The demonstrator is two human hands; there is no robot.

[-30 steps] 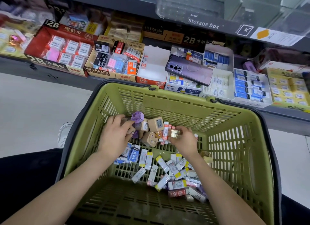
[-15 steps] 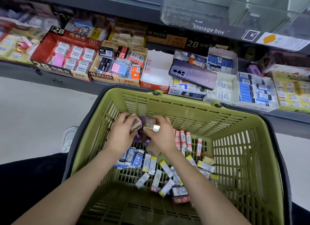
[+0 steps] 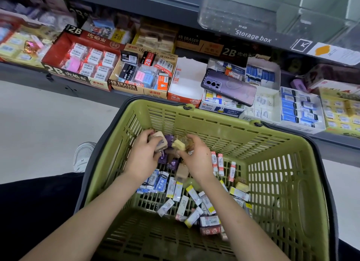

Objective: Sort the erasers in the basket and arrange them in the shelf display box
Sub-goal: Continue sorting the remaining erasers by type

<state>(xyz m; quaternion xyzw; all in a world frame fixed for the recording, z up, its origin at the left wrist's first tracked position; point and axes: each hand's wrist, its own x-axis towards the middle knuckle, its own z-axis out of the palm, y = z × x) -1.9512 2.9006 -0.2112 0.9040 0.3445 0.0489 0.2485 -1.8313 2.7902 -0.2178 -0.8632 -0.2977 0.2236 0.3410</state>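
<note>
Erasers (image 3: 191, 197) lie loose on the bottom of the green basket (image 3: 233, 132), mostly near its middle and right side. Close to the far wall of the basket the left hand (image 3: 141, 160) curls its fingers around beige block erasers (image 3: 158, 143), and the right hand (image 3: 197, 158) pinches a pale yellow eraser (image 3: 179, 145). Behind the basket, display boxes (image 3: 143, 75) stand on the shelf (image 3: 23, 72), with a purple phone (image 3: 229, 86) lying on them.

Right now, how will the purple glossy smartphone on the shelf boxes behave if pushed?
The purple glossy smartphone looks rigid. Its smooth back may slide easily. It lies across open cardboard display boxes, so a push might tip it.
</note>
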